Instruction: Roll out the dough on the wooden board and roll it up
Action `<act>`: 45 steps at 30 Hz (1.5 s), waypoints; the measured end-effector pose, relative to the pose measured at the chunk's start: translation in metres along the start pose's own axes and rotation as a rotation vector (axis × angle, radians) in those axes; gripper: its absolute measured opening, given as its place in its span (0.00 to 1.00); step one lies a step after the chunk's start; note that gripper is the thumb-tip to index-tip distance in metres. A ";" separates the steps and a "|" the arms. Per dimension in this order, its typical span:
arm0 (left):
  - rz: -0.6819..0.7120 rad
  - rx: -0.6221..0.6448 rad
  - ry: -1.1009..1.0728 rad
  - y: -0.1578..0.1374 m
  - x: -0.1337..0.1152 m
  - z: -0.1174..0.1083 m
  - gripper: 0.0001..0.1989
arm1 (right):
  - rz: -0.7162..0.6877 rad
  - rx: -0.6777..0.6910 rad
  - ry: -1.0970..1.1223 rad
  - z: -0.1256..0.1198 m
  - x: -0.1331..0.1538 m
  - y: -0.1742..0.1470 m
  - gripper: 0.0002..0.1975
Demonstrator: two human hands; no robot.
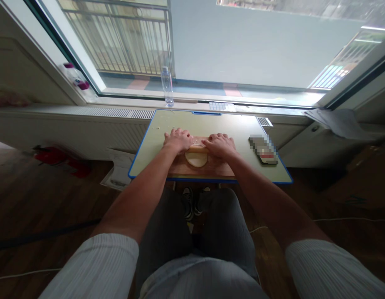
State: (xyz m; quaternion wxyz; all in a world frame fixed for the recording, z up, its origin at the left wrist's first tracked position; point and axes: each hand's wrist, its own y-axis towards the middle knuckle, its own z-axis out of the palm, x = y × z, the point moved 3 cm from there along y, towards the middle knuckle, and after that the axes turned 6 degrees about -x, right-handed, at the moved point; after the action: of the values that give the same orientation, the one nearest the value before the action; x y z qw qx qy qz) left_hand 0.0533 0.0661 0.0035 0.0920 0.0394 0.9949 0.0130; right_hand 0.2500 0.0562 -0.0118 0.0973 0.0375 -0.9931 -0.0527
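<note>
Left hand (178,140): laid over the left end of the pin (197,149); fingers partly bent and pointing forward; its underside is hidden, so I cannot tell whether they close around the wood
Right hand (222,143): over the other end; thumb stretched inward along the pin, fingers forward and slightly bent; whether it clamps or only presses, I cannot tell
Pin: crosswise between the two hands, over the far part of the dough
Dough (196,160): pale, flat, rounded; on the board, its near edge bare
Board (219,167): brown; at the near side of the table (150,145), which is pale green with a blue rim
Slab (263,149): flat, dark-edged; on the table, to the right; its face is pixelated, nothing readable
Bottle (167,88): clear, upright by the window; reddish marking, too small to read
Box (364,178): brown, in shadow; bluish mark, illegible
</note>
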 end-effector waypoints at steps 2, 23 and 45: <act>-0.009 0.016 0.000 -0.004 -0.001 -0.002 0.28 | -0.008 -0.001 0.010 0.000 0.000 -0.003 0.35; -0.006 -0.300 0.012 -0.041 -0.004 -0.005 0.27 | -0.069 -0.025 -0.028 -0.005 0.007 -0.034 0.31; -0.040 -0.316 -0.025 -0.042 -0.003 -0.001 0.22 | -0.093 -0.138 -0.064 -0.006 0.007 -0.042 0.31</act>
State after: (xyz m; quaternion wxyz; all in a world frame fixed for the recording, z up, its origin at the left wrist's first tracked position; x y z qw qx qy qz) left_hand 0.0526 0.0237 0.0036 0.1097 0.0049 0.9798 0.1672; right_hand 0.2475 0.0137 -0.0095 0.0653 0.0753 -0.9870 -0.1264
